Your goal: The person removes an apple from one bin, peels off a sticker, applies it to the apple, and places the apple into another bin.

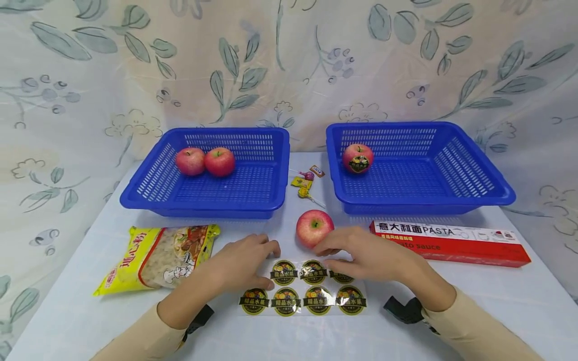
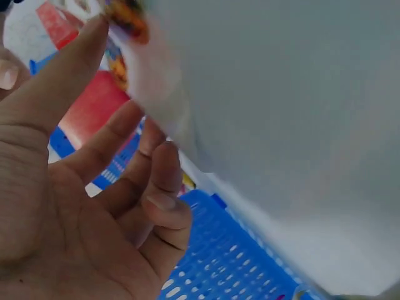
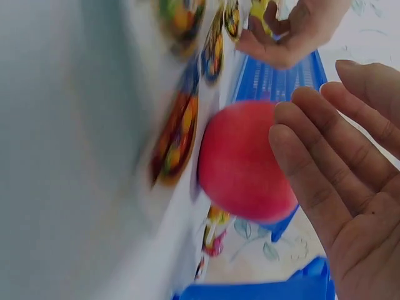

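A red apple stands on the table just beyond a clear sheet of round black-and-gold fruit stickers. Over the sheet's left edge is my left hand, thumb and fingers apart. In the left wrist view its thumb lies close to a sticker; contact cannot be made out. My right hand hovers by the apple's right front and above the sheet's upper right corner. The right wrist view shows its fingers extended beside the apple, with nothing gripped.
Two apples sit in the left blue basket. The right blue basket holds one stickered apple. Wrapped candies lie between the baskets. A yellow noodle bag is left, a red pasta box right.
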{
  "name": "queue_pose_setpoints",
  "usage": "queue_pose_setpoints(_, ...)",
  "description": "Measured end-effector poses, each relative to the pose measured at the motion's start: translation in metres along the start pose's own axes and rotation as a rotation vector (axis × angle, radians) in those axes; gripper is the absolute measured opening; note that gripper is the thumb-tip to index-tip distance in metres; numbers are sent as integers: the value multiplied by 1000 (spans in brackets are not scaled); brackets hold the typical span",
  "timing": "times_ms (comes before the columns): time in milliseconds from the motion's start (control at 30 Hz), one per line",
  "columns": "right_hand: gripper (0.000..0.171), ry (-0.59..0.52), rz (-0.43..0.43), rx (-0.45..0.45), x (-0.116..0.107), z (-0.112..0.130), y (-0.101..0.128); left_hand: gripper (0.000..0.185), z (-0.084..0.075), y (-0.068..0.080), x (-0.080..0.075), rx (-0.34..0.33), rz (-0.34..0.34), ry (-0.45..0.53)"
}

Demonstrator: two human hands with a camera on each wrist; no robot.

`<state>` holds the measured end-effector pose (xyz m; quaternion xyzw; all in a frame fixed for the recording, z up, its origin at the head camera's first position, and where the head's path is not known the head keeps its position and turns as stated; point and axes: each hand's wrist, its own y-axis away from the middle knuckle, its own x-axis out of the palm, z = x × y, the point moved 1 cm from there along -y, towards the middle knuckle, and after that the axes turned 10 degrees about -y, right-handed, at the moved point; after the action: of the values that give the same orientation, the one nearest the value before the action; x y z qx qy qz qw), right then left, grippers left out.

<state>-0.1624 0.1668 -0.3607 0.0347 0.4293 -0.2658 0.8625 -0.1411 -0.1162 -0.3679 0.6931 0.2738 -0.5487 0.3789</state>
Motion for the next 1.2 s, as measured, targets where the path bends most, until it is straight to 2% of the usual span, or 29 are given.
queue_pose_setpoints(167, 23, -7, 35, -19, 12, 8, -14, 42, 2, 1, 5, 18, 1, 35)
queue_pose_setpoints(367, 29, 21, 51, 72, 31, 19, -29, 39, 8, 7, 12, 50, -26, 51)
queue_pose_setpoints(500, 26, 26, 44, 103, 42, 21, -40, 37, 13, 11, 15, 78, -42, 71)
queue_pose_setpoints(600, 21, 20, 31, 100, 48, 19, -46, 36, 14, 12, 16, 112, -56, 96)
queue_pose_setpoints(733, 10, 23, -1, 50, 54, 16, -48, 33, 14, 11, 18, 141, -61, 104)
queue_pose_setpoints(800, 7, 33, -17, 24, 56, 15, -49, 33, 14, 11, 19, 143, -59, 94)
queue_pose_setpoints(933, 10, 40, -29, 8, 56, 13, -48, 33, 15, 10, 20, 133, -57, 61)
queue_pose_setpoints(1200, 4, -6, -41, 86, 41, 19, -44, 39, 16, 11, 18, 102, -77, 19)
